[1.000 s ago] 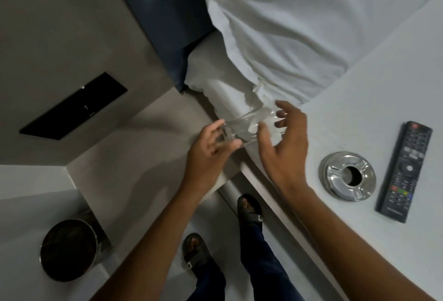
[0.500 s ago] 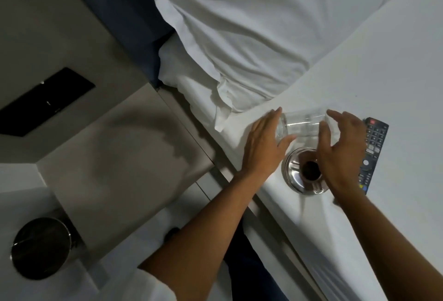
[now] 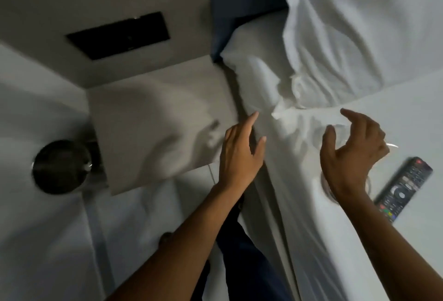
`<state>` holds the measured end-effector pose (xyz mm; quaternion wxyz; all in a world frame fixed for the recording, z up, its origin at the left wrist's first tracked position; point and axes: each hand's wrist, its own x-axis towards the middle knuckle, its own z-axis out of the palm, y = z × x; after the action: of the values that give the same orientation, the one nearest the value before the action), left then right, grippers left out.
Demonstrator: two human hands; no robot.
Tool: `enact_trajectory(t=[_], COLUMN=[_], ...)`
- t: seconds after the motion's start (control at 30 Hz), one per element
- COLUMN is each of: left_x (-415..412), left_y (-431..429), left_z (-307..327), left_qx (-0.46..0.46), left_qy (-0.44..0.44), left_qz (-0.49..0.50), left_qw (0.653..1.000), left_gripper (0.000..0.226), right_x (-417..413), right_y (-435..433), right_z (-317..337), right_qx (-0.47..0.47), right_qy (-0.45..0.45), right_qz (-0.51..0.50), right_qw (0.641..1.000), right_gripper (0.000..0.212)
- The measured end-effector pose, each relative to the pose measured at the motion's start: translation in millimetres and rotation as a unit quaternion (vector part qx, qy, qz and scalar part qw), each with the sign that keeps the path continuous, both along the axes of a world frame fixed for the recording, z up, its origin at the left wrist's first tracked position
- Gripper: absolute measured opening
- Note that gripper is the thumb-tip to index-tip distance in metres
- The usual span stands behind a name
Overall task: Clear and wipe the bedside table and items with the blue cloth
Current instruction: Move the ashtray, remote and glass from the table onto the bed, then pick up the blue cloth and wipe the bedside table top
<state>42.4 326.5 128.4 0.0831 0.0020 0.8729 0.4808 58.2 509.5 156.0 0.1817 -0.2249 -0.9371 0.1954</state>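
Note:
The beige bedside table (image 3: 155, 133) stands bare beside the bed. My left hand (image 3: 239, 154) hovers over the gap between table and mattress, fingers spread and holding nothing. My right hand (image 3: 352, 152) is above the white sheet with its fingers curled apart. A clear glass (image 3: 341, 133) lies blurred on the bed just beneath that hand. The steel ashtray (image 3: 324, 187) is mostly hidden under my right wrist. A black remote (image 3: 405, 188) lies on the bed to its right. No blue cloth is in view.
A white pillow (image 3: 359, 37) and a dark blue headboard (image 3: 239, 1) are at the back. A black panel (image 3: 119, 35) is set in the wall above the table. A round metal bin (image 3: 60, 166) stands on the floor at the left.
Both hands have let go of the glass, which now lies on the bed. My left hand has drawn back toward the table. The view has swung left.

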Motion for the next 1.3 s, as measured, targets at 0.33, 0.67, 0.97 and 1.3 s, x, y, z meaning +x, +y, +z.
enact_trajectory(t=[0.33,0.67,0.97,1.3], left_x=[125.3,345.1,424.2,384.1], left_y=[-216.0,-431.5,-498.7,-480.1], left_z=[28.5,88.5,108.8,85.2], left_qx=[-0.028,-0.301,-0.272,-0.311], left_qy=[-0.031,0.037,-0.077,-0.065], left_qz=[0.319,0.556,0.597,0.552], left_qw=[0.947,0.774,0.750,0.771], left_gripper=[0.045,0.023,0.040,0.037], right_x=[47.2,207.4,286.8,247.0], right_y=[-270.2,-518.9,-642.7,-609.1], right_z=[27.5,53.8,47.5,29.3], right_qx=[-0.221,-0.440,-0.415,-0.597], right_qy=[-0.068,-0.252,-0.479,-0.425], right_qz=[0.335,0.470,0.457,0.324], right_qw=[0.914,0.723,0.624,0.599], right_gripper=[0.030,0.015,0.054,0.021])
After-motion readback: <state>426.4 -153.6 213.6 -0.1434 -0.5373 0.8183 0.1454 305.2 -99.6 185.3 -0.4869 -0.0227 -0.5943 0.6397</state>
